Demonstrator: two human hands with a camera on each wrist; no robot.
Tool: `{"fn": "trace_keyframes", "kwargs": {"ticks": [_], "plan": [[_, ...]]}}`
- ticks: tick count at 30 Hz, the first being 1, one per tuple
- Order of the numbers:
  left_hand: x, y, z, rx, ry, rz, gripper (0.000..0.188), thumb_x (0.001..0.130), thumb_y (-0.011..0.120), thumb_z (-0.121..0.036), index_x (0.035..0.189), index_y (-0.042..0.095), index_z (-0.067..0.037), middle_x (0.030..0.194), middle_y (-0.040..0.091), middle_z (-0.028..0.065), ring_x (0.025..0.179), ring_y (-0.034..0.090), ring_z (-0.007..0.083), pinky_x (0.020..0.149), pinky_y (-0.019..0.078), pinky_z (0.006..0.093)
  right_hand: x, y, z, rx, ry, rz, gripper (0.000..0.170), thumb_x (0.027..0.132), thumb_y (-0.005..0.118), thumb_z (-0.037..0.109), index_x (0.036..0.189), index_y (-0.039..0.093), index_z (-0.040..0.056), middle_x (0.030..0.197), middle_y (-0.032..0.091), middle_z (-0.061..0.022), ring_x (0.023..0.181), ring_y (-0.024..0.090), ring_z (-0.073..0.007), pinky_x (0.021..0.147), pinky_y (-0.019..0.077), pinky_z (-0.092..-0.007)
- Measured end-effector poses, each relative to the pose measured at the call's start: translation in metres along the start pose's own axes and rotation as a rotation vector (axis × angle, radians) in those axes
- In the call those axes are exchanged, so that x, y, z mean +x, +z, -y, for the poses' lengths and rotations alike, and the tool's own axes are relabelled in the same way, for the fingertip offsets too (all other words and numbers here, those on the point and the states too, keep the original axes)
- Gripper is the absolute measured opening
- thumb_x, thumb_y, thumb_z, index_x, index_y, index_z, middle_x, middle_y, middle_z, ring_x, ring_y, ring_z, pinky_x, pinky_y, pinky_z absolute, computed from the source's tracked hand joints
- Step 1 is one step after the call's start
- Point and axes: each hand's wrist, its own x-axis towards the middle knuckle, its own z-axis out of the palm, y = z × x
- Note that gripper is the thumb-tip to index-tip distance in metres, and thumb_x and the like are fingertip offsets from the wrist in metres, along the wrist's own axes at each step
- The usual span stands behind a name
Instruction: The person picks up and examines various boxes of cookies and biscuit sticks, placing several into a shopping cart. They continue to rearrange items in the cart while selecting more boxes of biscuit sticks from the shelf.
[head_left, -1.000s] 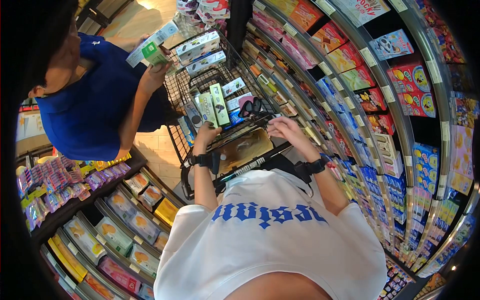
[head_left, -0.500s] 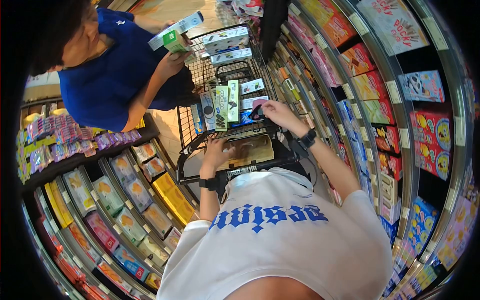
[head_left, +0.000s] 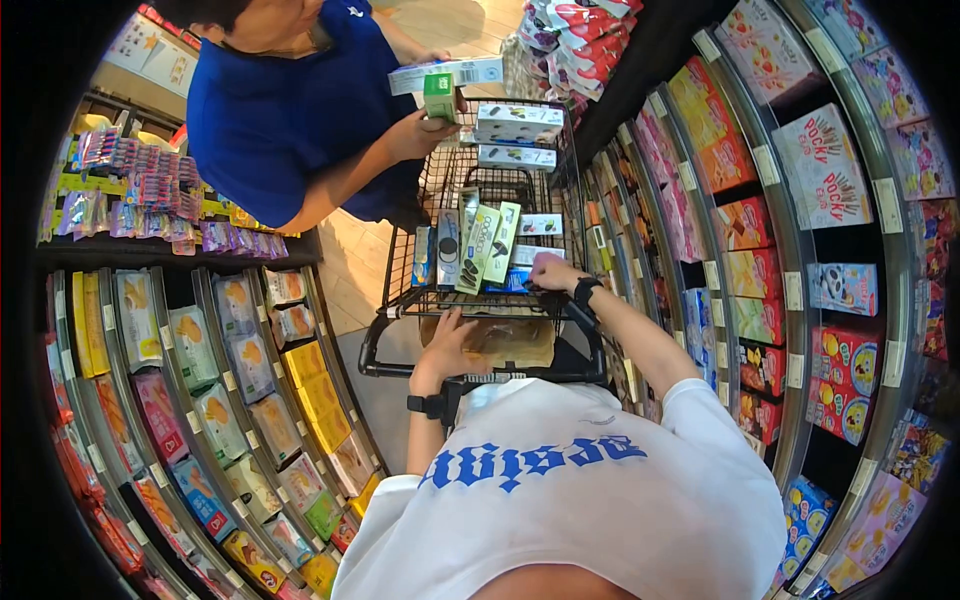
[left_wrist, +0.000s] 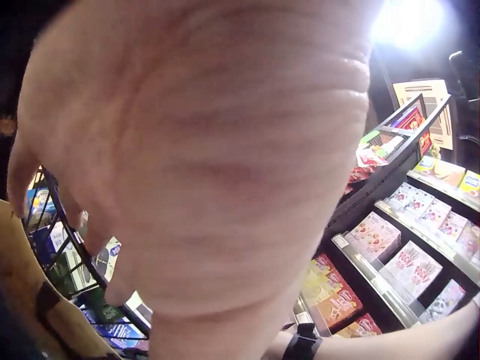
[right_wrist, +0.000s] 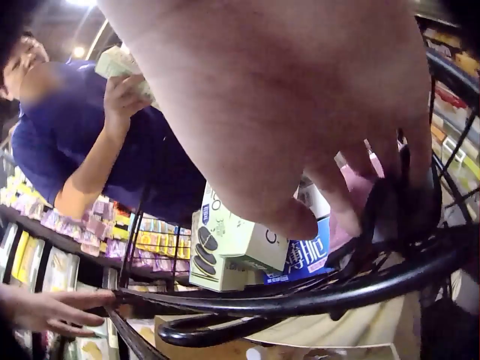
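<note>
My right hand [head_left: 560, 275] reaches down into the shopping cart [head_left: 400, 270] near its rear right corner. Its fingers grip a pink-and-black item [right_wrist: 358, 184] whose kind is unclear, partly hidden behind them. Beside it in the cart lie light-green cookie boxes [head_left: 478, 245], a grey box [head_left: 447, 250] and a blue packet [right_wrist: 300, 255]. Over the cart's handle end, my left hand [head_left: 447, 350] hovers with its fingers spread, holding nothing. In the left wrist view, the back of that hand [left_wrist: 202, 150] covers most of the picture.
Across the cart, a person in a blue shirt [head_left: 290, 120] holds a green box [head_left: 438, 95] and a long white box [head_left: 480, 75]. Snack shelves [head_left: 750, 240] run along the right, packaged pastries [head_left: 200, 370] along the left. A brown package [head_left: 510, 343] sits by the cart handle.
My right hand has moved from above the handle into the cart, onto the pink-and-black item. My left hand has drawn back from the boxes toward the handle. The view has turned.
</note>
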Motion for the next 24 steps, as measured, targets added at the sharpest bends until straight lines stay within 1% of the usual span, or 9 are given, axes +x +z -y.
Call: {"fn": "trace_keyframes", "kwargs": {"ticks": [4,7,10,11,15,17,20,22,24], "plan": [[-0.003,-0.018,-0.026,0.038,-0.067,0.094,0.112,0.052,0.095,-0.042,0.152,0.05,-0.018,0.166,0.02,0.026,0.155,0.011,0.046,0.123,0.0281,0.0507,-0.034,-0.06,0.073,0.016,0.182,0.249,0.037,0.081,0.073,0.036,0.092,0.076,0.0008,0.093,0.074,-0.0214,0.089,0.069,-0.038,0.081,0.0531,-0.0431],[-0.002,-0.022,-0.044,0.087,-0.092,0.158,0.117,0.048,0.095,-0.041,0.152,0.049,-0.021,0.167,0.015,0.0273,0.155,0.008,0.047,0.122,0.029,0.0505,-0.009,-0.039,0.029,0.172,0.077,0.372,0.034,0.083,0.07,0.03,0.1,0.076,0.0018,0.102,0.074,-0.0207,0.092,0.07,-0.0363,0.083,0.0534,-0.0425],[0.0,-0.022,-0.042,0.146,-0.1,0.209,0.12,0.045,0.096,-0.041,0.153,0.048,-0.022,0.167,0.013,0.0278,0.155,0.007,0.048,0.122,0.0288,0.0505,0.001,-0.034,0.018,0.106,0.263,0.134,0.037,0.084,0.068,0.027,0.112,0.075,0.0042,0.111,0.073,-0.0199,0.092,0.07,-0.0308,0.082,0.0529,-0.0415],[0.001,-0.021,-0.037,0.164,-0.077,0.213,0.121,0.044,0.096,-0.041,0.153,0.048,-0.022,0.167,0.012,0.0279,0.154,0.006,0.0486,0.122,0.0287,0.0507,0.005,-0.032,0.014,0.104,0.177,0.005,0.051,0.087,0.064,0.02,0.137,0.064,0.0106,0.103,0.073,-0.0145,0.085,0.067,-0.0224,0.078,0.052,-0.0376],[0.002,-0.017,-0.028,0.146,-0.062,0.208,0.123,0.042,0.097,-0.041,0.153,0.048,-0.021,0.167,0.013,0.0282,0.154,0.005,0.0498,0.122,0.0284,0.0508,-0.02,-0.104,0.117,0.47,0.187,-0.012,0.067,0.091,0.06,0.016,0.156,0.044,0.0166,0.093,0.067,-0.0074,0.083,0.062,-0.0162,0.077,0.0502,-0.0331],[0.0,-0.014,-0.022,0.153,-0.042,0.177,0.122,0.042,0.097,-0.041,0.152,0.049,-0.017,0.167,0.013,0.0271,0.155,0.007,0.0479,0.122,0.0294,0.0496,-0.016,-0.112,0.141,0.599,-0.102,-0.157,0.076,0.094,0.057,0.015,0.163,0.027,0.0215,0.087,0.061,-0.0044,0.078,0.059,-0.0136,0.073,0.0492,-0.0298],[-0.003,-0.018,-0.027,0.154,-0.027,0.15,0.12,0.044,0.097,-0.041,0.15,0.05,-0.012,0.167,0.014,0.0257,0.155,0.008,0.0452,0.121,0.031,0.0482,0.001,-0.093,0.115,0.533,0.061,0.017,0.066,0.094,0.057,0.019,0.157,0.038,0.011,0.094,0.067,-0.0102,0.083,0.066,-0.0234,0.076,0.0533,-0.0376],[-0.013,-0.014,-0.024,0.18,0.006,0.111,0.116,0.047,0.097,-0.039,0.149,0.05,-0.01,0.166,0.02,0.0253,0.154,0.015,0.0442,0.12,0.0329,0.0471,0.005,-0.084,0.09,0.129,0.145,0.069,0.061,0.092,0.054,0.018,0.148,0.044,-0.0045,0.118,0.064,-0.0318,0.098,0.067,-0.0422,0.089,0.0536,-0.0491],[-0.021,-0.013,-0.022,0.071,-0.04,0.02,0.114,0.047,0.097,-0.037,0.149,0.051,-0.012,0.163,0.027,0.0261,0.151,0.022,0.0453,0.119,0.0343,0.0476,0.004,-0.079,0.075,0.056,0.334,0.114,0.058,0.09,0.053,0.014,0.145,0.049,-0.004,0.121,0.062,-0.0343,0.107,0.064,-0.043,0.095,0.0523,-0.0482]]}}
